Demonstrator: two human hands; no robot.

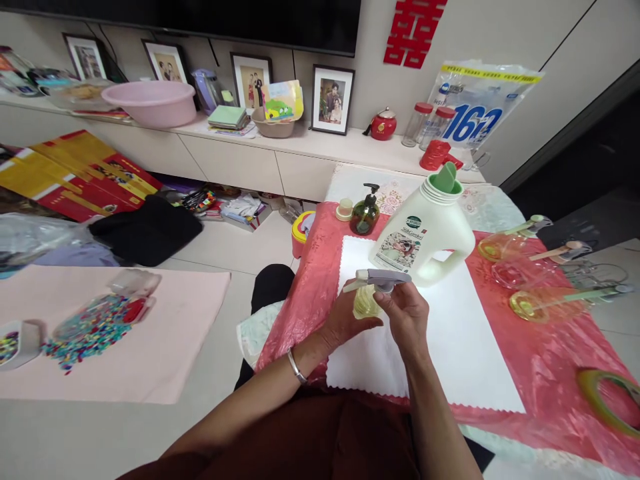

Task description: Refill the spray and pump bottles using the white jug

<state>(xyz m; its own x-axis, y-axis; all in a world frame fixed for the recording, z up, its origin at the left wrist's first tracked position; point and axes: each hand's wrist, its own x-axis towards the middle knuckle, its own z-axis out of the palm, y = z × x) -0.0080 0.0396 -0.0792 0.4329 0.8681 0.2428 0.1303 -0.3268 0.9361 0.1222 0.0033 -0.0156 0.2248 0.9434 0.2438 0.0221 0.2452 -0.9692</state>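
My left hand [345, 321] is wrapped round a small see-through yellowish bottle [367, 303] over the white sheet. On its top sits a grey and white trigger spray head [384, 279], with the fingers of my right hand [409, 320] closed about it. Most of the bottle is hidden by my hands. Just beyond stands a large white detergent jug [425, 230] with a green spout [444, 179] in its uncapped mouth. Left of the jug are a dark green pump bottle [365, 217] and a small pale cap [345, 209].
A white sheet [465, 353] lies on the red plastic table cover [570, 393]. Several clear spray bottles [550, 305] lie at right, above a roll of tape [607, 400]. Leftward, a pink mat [165, 353] bears spilled beads [95, 327]. A long cabinet [240, 163] runs behind.
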